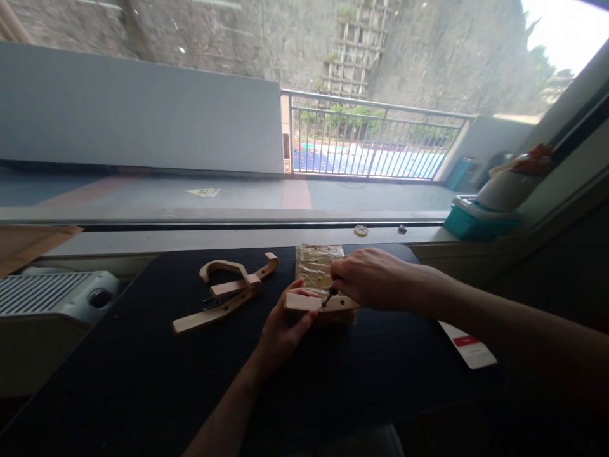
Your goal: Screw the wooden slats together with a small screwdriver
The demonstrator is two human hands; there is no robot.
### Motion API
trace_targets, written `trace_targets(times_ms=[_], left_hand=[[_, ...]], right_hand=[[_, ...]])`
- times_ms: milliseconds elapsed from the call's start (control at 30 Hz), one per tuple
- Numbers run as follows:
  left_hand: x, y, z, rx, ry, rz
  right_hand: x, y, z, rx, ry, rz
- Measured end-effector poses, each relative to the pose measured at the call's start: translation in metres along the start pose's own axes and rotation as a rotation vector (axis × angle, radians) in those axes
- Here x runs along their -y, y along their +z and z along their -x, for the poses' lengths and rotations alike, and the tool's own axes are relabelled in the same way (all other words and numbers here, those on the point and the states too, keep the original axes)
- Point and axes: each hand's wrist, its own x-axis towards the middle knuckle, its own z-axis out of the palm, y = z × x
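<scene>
My left hand [284, 324] grips the left part of a pale wooden piece [299, 303] with dark holes in it. Closed around a dark-handled screwdriver [330, 294], my right hand [364, 276] holds its tip down at a hole near the middle of that piece. The piece lies over the near part of a block wrapped in clear plastic [318, 259], which has small dark dots on top. To the left, several curved wooden pieces [228, 270] with holes lie crossed on one another. Some thin dark screws or pins [208, 300] show beside them, too small to make out.
The black table [157, 381] stands against a windowsill [247, 238]. On the sill are a yellow tape roll [361, 230], a small dark object [402, 228] and a teal box [480, 219]. A white-and-red card or phone [469, 346] lies at the right. A white heater [61, 295] stands left.
</scene>
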Motion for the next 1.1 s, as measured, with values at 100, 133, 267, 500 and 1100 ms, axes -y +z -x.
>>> trace_targets(times_ms=[100, 133, 267, 500, 1100], left_hand=[[0.001, 0.000, 0.000, -0.008, -0.011, -0.005], [0.001, 0.000, 0.000, -0.007, -0.014, -0.001], [0.001, -0.001, 0.001, 0.002, -0.019, -0.007], [0.002, 0.000, 0.001, 0.024, -0.005, -0.014], [0.001, -0.002, 0.001, 0.019, -0.022, -0.003]], right_hand=[[0.000, -0.005, 0.003, -0.015, -0.009, 0.003], [0.000, -0.008, 0.004, -0.017, -0.030, 0.003], [0.002, -0.015, 0.006, -0.008, -0.137, -0.029], [0.001, 0.006, 0.000, -0.117, -0.254, -0.144], [0.004, -0.008, 0.002, -0.032, -0.113, -0.040]])
